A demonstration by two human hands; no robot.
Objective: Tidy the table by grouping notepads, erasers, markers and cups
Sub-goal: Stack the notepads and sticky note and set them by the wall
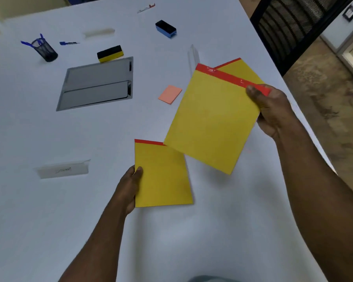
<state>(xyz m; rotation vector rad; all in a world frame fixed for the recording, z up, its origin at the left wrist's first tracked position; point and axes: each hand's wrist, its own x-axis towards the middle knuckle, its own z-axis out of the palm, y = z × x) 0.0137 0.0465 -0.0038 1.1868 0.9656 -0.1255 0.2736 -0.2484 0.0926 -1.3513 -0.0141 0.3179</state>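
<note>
1. While the right hand (273,110) pinches the red-taped top corner of a flat yellow paper notepad (212,119), thumb on its face, that pad hangs clear of the white table (49,220); a second yellow sheet or pad (240,70) shows behind it, though I cannot tell if it is in the same grip.
2. The left hand (130,186) grips the left edge of a smaller yellow notepad with a red top strip (163,176), thumb on top, just inboard of the raised pad's lower corner.
3. Orientation: the raised pad's long axis tilts, bound edge up and away toward the right thumb; the lower pad's runs nearly straight away from the wrist.
4. Judgement: rotate the raised pad until the bindings are parallel, then lower it square onto the left-hand pad, with the left thumb steadying.
</note>
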